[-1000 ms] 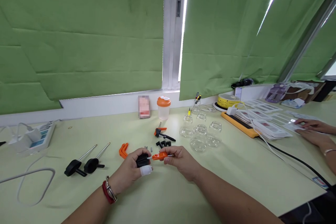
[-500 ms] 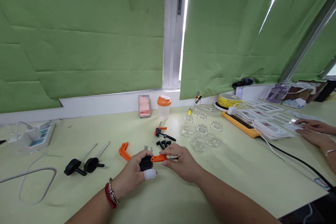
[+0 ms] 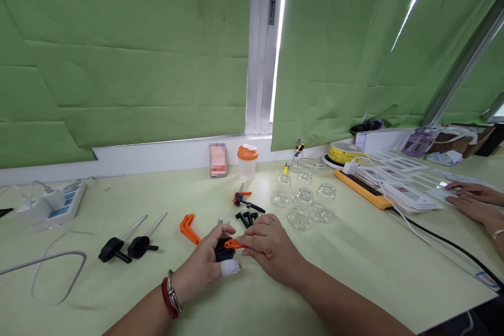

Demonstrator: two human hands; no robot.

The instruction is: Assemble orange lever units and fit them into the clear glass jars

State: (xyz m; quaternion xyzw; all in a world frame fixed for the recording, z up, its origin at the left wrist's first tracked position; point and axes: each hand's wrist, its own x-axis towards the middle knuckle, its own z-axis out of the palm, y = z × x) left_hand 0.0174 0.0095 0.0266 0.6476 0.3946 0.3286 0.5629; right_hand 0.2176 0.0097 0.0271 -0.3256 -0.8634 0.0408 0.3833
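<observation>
My left hand (image 3: 205, 260), its thumb wrapped in white tape, is closed around a black plastic part (image 3: 224, 254). My right hand (image 3: 275, 252) pinches a flat orange plastic piece (image 3: 233, 244), whose left end touches the black part; its other end is hidden by the fingers. Left of my hands lie bent orange pieces (image 3: 189, 228). Just beyond my fingers are several short black handles (image 3: 247, 218) and small metal pins (image 3: 222, 221). Further back rests a black and orange part with a rod (image 3: 243, 200). Two black round parts with metal rods, one here (image 3: 112, 250), lie at the left.
Clear glass jars (image 3: 301, 215) stand right of centre, with an orange-lidded cup (image 3: 248, 161) behind. A power strip (image 3: 66, 205) and cables lie left. An orange-black power strip (image 3: 364, 189) and stacked cards (image 3: 409, 194) sit right, near another person's hands (image 3: 472, 199).
The right hand's fingers have slid left over the orange piece, hiding more of it and the metal shaft that showed before. The left hand still holds the black part.
</observation>
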